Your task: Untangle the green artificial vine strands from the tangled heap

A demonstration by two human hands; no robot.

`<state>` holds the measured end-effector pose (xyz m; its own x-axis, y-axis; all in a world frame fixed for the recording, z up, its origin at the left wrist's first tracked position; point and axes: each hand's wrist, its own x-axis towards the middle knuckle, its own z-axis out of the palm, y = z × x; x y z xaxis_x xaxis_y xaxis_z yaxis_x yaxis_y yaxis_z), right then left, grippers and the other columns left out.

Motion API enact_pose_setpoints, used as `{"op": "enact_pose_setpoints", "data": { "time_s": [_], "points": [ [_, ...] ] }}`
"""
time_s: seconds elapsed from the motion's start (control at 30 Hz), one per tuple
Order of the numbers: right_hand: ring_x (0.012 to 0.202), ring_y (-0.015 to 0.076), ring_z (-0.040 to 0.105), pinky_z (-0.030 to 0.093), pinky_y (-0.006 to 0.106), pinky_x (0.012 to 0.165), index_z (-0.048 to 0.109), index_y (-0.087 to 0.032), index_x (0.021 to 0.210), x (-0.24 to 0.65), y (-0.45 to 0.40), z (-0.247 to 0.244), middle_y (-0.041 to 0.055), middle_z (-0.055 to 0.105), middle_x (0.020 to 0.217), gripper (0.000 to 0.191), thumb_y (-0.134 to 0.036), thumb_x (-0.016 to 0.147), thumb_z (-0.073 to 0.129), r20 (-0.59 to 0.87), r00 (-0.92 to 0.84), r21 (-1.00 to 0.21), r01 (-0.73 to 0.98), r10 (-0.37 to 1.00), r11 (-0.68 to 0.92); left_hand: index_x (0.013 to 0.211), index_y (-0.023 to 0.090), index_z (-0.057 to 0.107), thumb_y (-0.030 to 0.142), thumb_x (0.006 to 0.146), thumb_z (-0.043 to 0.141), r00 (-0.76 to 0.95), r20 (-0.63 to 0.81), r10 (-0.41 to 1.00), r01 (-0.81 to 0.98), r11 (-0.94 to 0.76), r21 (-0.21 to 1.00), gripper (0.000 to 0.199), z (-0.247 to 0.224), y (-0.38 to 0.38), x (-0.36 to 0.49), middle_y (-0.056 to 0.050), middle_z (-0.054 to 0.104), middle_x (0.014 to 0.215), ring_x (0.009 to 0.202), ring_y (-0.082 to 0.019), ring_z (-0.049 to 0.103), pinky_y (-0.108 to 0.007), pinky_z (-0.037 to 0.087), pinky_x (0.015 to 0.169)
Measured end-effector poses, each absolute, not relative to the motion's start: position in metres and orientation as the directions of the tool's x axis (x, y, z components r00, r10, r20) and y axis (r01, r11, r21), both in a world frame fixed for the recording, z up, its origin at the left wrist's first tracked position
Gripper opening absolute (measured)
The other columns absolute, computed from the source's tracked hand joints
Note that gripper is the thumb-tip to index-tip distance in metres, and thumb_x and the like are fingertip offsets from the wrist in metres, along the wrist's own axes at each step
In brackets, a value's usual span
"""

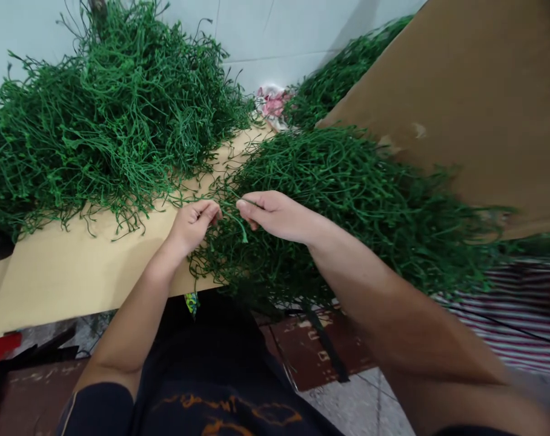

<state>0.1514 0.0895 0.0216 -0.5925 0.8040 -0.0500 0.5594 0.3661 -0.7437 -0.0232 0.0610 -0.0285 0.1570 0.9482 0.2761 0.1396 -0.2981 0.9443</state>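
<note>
My left hand is closed in a pinch, with a thin green plant stem curving out from its fingertips toward a small tip. Just to its right, my right hand pinches a darker thin stem between thumb and forefinger. A small gap separates the two hands. Beneath and beyond them spreads a heap of green stems, which look like artificial plant sprigs. Another, taller heap of the same stems lies to the left. Loose stems lie between the heaps.
A tan cardboard sheet lies under the left heap. At the right leans a large brown board, with more stems behind it. Pink-and-white material sits by the tiled wall. Red-and-white striped fabric is at lower right.
</note>
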Motion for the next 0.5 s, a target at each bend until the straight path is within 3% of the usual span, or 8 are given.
{"op": "enact_pose_setpoints", "data": {
  "time_s": [0.17, 0.33, 0.4, 0.5],
  "points": [
    [0.046, 0.0048, 0.022, 0.019, 0.023, 0.047, 0.028, -0.020, 0.052, 0.147, 0.082, 0.025, -0.0073, 0.023, 0.047, 0.045, -0.046, 0.076, 0.056, 0.033, -0.485, -0.689, 0.622, 0.874, 0.371, 0.060, 0.017, 0.048, 0.040, 0.086, 0.039, 0.400, 0.263, 0.878, 0.386, -0.422, 0.820, 0.036, -0.022, 0.046, -0.023, 0.002, 0.046, 0.054, 0.054, -0.010, 0.044, -0.024, 0.033, 0.056],
    [0.045, 0.0034, 0.017, 0.016, 0.024, 0.046, 0.024, -0.019, 0.051, 0.134, 0.080, 0.034, -0.0089, 0.017, 0.045, 0.043, -0.027, 0.077, 0.057, 0.111, -0.467, -0.722, 0.569, 0.877, 0.394, 0.054, 0.018, 0.042, 0.046, 0.089, 0.032, 0.411, 0.433, 0.802, 0.401, -0.586, 0.704, 0.046, -0.005, 0.036, -0.016, 0.001, 0.044, 0.051, 0.056, -0.012, 0.043, -0.027, 0.036, 0.061],
    [0.047, 0.0039, 0.018, 0.017, 0.024, 0.047, 0.025, -0.020, 0.051, 0.136, 0.092, 0.038, -0.0087, 0.019, 0.046, 0.042, -0.022, 0.077, 0.058, 0.211, -0.294, -0.700, 0.620, 0.932, 0.354, 0.054, 0.019, 0.043, 0.047, 0.090, 0.030, 0.486, 0.500, 0.717, 0.278, -0.669, 0.690, 0.048, 0.008, 0.027, -0.010, -0.001, 0.047, 0.052, 0.057, -0.012, 0.045, -0.027, 0.038, 0.063],
    [0.049, 0.0045, 0.018, 0.017, 0.026, 0.049, 0.024, -0.020, 0.052, 0.157, 0.115, 0.050, -0.0082, 0.020, 0.047, 0.042, -0.016, 0.079, 0.055, 0.391, 0.178, -0.690, 0.706, 0.903, 0.159, 0.058, 0.019, 0.049, 0.040, 0.092, 0.030, 0.731, 0.504, 0.460, -0.018, -0.725, 0.689, 0.044, 0.026, 0.011, -0.005, -0.003, 0.059, 0.064, 0.062, -0.012, 0.050, -0.026, 0.042, 0.068]
  ]
}}
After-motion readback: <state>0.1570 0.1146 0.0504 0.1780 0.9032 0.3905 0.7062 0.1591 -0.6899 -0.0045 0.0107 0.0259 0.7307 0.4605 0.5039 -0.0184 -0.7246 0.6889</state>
